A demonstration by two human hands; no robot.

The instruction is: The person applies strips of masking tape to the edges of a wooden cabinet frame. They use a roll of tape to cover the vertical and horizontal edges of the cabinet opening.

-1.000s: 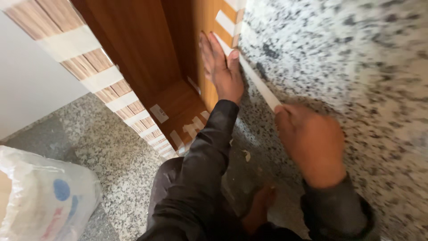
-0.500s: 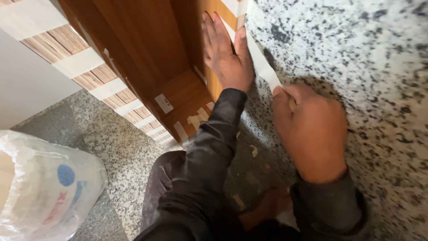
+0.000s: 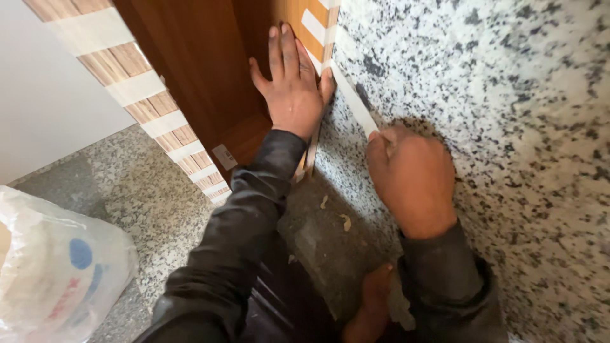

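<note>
My left hand lies flat, fingers spread, against the brown wooden door frame where it meets the speckled granite wall. My right hand is closed around a strip of pale masking tape that runs diagonally up the granite toward the frame's edge. Both arms wear dark sleeves. Similar pale tape strips cross the frame's striped front edge.
A white plastic sack with blue and red marks sits at the lower left on the granite floor. Small scraps lie on the floor by the wall. A bare foot shows below.
My left hand has slid upward along the frame. My right hand has moved up the wall with the tape, closer to the frame, so the visible strip is shorter.
</note>
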